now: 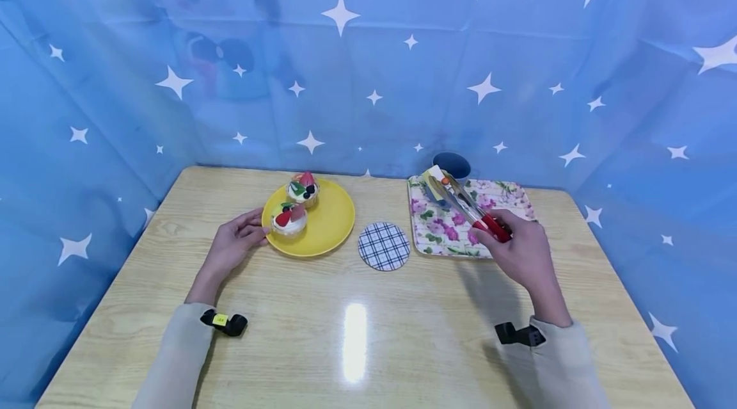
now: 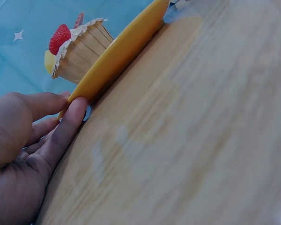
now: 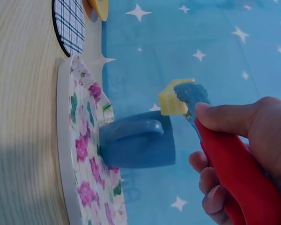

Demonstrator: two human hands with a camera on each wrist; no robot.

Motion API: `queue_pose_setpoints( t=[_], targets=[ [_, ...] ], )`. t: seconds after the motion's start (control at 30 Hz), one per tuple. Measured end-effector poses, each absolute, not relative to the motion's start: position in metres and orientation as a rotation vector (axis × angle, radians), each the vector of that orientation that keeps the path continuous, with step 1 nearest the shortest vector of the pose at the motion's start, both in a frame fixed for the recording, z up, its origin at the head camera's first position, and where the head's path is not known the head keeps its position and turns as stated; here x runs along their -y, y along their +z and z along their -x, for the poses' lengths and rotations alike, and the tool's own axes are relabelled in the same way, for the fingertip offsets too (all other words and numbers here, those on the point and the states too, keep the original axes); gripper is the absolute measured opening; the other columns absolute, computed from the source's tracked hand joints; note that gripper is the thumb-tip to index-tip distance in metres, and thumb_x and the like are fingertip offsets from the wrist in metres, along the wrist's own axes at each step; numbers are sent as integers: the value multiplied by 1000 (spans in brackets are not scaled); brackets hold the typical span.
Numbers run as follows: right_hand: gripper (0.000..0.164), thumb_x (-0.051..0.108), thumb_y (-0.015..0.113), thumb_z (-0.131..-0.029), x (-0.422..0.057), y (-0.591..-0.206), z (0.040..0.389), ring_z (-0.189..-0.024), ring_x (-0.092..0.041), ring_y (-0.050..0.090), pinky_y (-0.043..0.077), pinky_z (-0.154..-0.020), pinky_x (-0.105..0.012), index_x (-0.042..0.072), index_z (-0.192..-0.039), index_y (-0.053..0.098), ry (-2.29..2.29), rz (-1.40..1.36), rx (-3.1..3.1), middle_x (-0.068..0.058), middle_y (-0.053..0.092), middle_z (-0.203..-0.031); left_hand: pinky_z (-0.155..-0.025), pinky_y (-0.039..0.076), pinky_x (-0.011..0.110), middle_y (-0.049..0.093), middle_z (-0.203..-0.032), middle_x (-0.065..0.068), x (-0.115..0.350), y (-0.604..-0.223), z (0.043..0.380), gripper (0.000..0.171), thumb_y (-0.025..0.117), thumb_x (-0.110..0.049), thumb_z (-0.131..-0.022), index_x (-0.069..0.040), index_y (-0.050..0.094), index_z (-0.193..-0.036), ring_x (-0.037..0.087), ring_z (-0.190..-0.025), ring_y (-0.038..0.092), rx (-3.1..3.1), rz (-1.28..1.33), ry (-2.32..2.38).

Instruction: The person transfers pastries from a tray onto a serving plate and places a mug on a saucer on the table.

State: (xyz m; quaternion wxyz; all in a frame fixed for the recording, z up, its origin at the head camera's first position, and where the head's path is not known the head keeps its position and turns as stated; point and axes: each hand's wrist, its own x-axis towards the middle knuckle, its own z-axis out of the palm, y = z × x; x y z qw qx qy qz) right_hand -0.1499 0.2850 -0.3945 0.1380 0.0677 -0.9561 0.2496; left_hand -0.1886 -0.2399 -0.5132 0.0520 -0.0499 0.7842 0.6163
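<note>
My left hand (image 1: 233, 242) pinches the left rim of a yellow plate (image 1: 328, 220), thumb and fingers on either side of the edge (image 2: 74, 101). Two cream-topped cupcakes with fruit stand on the plate's left part, a nearer one (image 1: 290, 222) and a farther one (image 1: 302, 190). On the right, my right hand (image 1: 526, 252) grips red-handled tongs (image 1: 489, 226). Their tips hold a small yellow-and-white cake piece (image 3: 171, 101) with an orange bit on it. The cake piece is raised near the mouth of a blue mug (image 3: 140, 145), which stands on a floral tray (image 1: 449, 233).
A round checked coaster (image 1: 384, 246) lies between plate and tray. The wooden table (image 1: 276, 332) ends at a blue starry curtain (image 1: 368, 76) at the back and sides.
</note>
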Motion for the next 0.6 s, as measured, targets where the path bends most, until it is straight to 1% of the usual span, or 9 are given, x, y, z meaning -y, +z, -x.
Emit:
queue_pose_setpoints(
  t=[0.13, 0.37, 0.5, 0.6],
  targets=[
    [45, 35, 77, -93, -280, -399, 152, -80, -32, 65, 52, -61, -29, 3, -124, 70, 716, -197, 2781, -24, 73, -100, -86, 65, 22, 56, -133, 17, 240, -512, 188, 61, 68, -26, -101, -14, 44, -156, 0, -98, 67, -2396, 152, 1859],
    [44, 35, 78, -93, -270, -403, 155, -83, -32, 66, 54, -64, -30, 5, -124, 70, 732, -204, 2819, -22, 73, -102, -86, 65, 22, 56, -133, 17, 241, -512, 188, 61, 68, -24, -101, -12, 44, -156, -2, -98, 67, -2390, 132, 1874],
    [40, 32, 79, -92, -265, -404, 157, -79, -29, 64, 51, -61, -29, 5, -121, 71, 742, -220, 2831, -20, 73, -98, -86, 65, 22, 56, -133, 16, 241, -511, 189, 62, 68, -23, -101, -11, 44, -156, -2, -98, 67, -2377, 122, 1890],
    [40, 32, 78, -93, -261, -407, 157, -78, -29, 64, 52, -61, -28, 5, -121, 71, 751, -225, 2835, -20, 73, -98, -86, 65, 22, 56, -132, 15, 240, -512, 190, 62, 68, -22, -101, -11, 44, -156, -2, -98, 68, -2371, 120, 1894]
  ],
)
